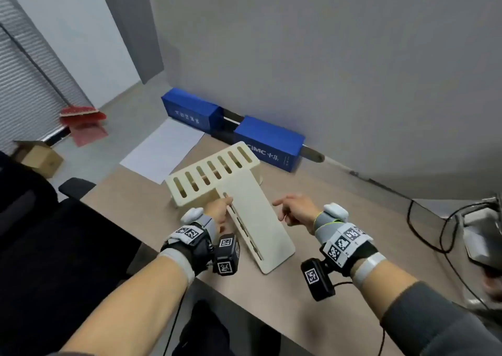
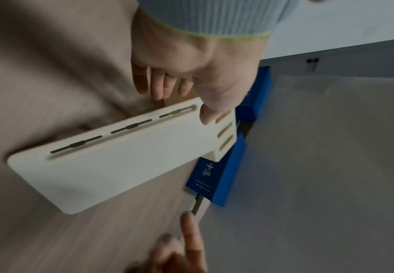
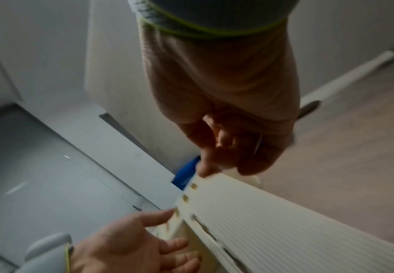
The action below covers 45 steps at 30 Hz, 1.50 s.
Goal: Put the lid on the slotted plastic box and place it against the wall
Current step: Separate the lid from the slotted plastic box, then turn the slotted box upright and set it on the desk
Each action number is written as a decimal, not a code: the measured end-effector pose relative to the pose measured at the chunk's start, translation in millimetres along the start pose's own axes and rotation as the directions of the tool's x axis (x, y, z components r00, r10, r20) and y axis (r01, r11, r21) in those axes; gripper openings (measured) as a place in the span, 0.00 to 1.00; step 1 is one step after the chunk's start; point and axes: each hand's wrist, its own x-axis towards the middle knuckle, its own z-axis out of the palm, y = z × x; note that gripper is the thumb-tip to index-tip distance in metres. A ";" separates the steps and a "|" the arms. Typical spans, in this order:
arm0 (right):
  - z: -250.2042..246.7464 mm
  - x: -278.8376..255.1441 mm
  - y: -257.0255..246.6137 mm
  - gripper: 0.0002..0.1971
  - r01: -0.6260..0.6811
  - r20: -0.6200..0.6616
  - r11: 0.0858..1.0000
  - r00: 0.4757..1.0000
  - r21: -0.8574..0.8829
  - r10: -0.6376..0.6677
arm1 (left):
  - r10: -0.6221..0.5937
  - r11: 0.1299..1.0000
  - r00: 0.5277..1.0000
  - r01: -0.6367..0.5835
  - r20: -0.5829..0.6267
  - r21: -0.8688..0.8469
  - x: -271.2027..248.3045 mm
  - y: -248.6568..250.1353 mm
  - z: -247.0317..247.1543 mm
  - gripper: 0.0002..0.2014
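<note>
- On the tabletop (image 1: 130,206), the slotted plastic box (image 1: 206,177) lies near the wall (image 1: 339,64), lid (image 1: 255,219) leaning crosswise on it.
- Left hand (image 1: 217,211), relaxed, touches lid's left edge; right hand (image 1: 296,211), loosely spread, hovers opposite.

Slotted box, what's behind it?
A blue box by the wall. The slotted box covers part of its base, so whether they touch cannot be seen.

Left hand (image 1: 218,211), right hand (image 1: 296,211): fingers relaxed.
</note>
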 end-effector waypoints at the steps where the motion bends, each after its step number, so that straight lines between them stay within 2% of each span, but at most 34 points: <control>1: -1.0 1.6 7.7 0.15 -0.033 0.009 0.999 0.999 -0.005 0.033 | -0.034 0.999 0.999 0.034 -0.021 -0.001 4.3 -0.2 3.5 0.29; 3: -5.0 6.8 23.4 0.16 -0.132 -0.011 0.991 0.991 0.014 0.132 | -0.117 0.993 0.993 0.116 -0.020 -0.019 23.6 -3.7 9.0 0.31; 5: -8.0 8.2 38.1 0.15 -0.180 -0.043 0.982 0.982 0.059 0.182 | -0.160 0.987 0.985 0.162 0.063 -0.021 40.4 -7.0 17.2 0.31; 10: -12.0 17.9 54.5 0.15 -0.224 -0.144 0.969 0.960 0.107 0.239 | -0.108 0.993 0.990 0.111 0.094 -0.035 59.5 -5.0 33.7 0.23; 11: -11.6 20.5 59.5 0.18 -0.227 -0.187 0.969 0.952 0.101 0.242 | -0.100 0.995 0.992 0.102 0.077 -0.016 64.3 -6.3 39.8 0.24; 13: -11.2 26.1 70.6 0.29 -0.243 -0.284 0.970 0.929 0.018 0.238 | -0.040 0.998 0.996 0.043 0.075 -0.046 66.0 -8.1 52.5 0.17; 15: -10.9 24.0 76.6 0.36 -0.228 -0.336 0.973 0.920 -0.036 0.203 | -0.023 0.994 0.989 0.039 0.148 -0.105 55.1 -8.3 69.7 0.08; 16: -11.8 22.8 79.4 0.37 -0.216 -0.331 0.976 0.924 -0.038 0.192 | -0.010 0.991 0.981 0.036 0.194 -0.128 49.4 -9.1 78.6 0.07; 18: -18.3 20.8 86.5 0.32 -0.209 -0.334 0.978 0.921 0.007 0.199 | 0.006 0.993 0.964 0.025 0.266 -0.115 36.4 -3.8 94.1 0.06; 21: -33.6 13.9 103.0 0.11 -0.171 -0.386 0.968 0.893 0.184 0.231 | 0.030 0.999 0.948 -0.017 0.317 -0.044 33.9 5.4 107.6 0.05; 23: -48.6 4.2 119.0 0.03 -0.191 -0.447 0.948 0.846 0.256 0.291 | -0.011 1.000 0.915 -0.001 0.402 0.030 33.3 14.2 114.8 0.04; 25: -63.5 -5.2 144.2 0.03 -0.246 -0.518 0.925 0.773 0.288 0.367 | -0.057 0.995 0.901 0.017 0.430 0.096 39.3 21.1 115.6 0.06; 28: -83.4 -17.8 185.5 0.12 -0.329 -0.594 0.867 0.632 0.375 0.497 | -0.022 0.990 0.927 -0.031 0.374 0.134 48.4 31.2 111.3 0.07; 30: -91.4 -27.8 200.1 0.18 -0.373 -0.608 0.821 0.552 0.433 0.571 | 0.060 0.986 0.939 -0.108 0.338 0.126 50.2 40.3 107.3 0.08; 34: -99.7 -34.9 211.4 0.23 -0.490 -0.609 0.759 0.463 0.430 0.644 | 0.264 0.959 0.953 -0.276 0.150 0.061 61.8 67.2 83.3 0.22; 36: -102.3 -32.5 213.1 0.22 -0.501 -0.592 0.744 0.460 0.443 0.662 | 0.318 0.948 0.947 -0.318 0.044 -0.003 71.8 79.5 69.5 0.22; 38: -98.7 -27.1 212.5 0.22 -0.516 -0.560 0.763 0.526 0.389 0.641 | 0.372 0.928 0.921 -0.366 -0.119 0.067 69.0 91.3 54.2 0.20; 39: -96.9 -22.0 214.3 0.25 -0.526 -0.549 0.766 0.541 0.369 0.637 | 0.398 0.917 0.897 -0.386 -0.192 0.097 68.0 95.8 46.0 0.20; 42: -103.5 17.9 251.4 0.38 -0.574 -0.579 0.765 0.530 0.293 0.619 | 0.400 0.916 0.879 -0.386 -0.261 0.104 65.5 103.1 27.2 0.21; 43: -100.3 27.7 244.0 0.39 -0.590 -0.586 0.759 0.522 0.275 0.619 | 0.392 0.920 0.880 -0.373 -0.268 0.121 66.9 102.1 19.5 0.23; 45: -86.4 30.2 190.7 0.36 -0.620 -0.639 0.747 0.478 0.240 0.603 | 0.374 0.925 0.882 -0.330 -0.286 0.189 68.2 99.9 9.5 0.27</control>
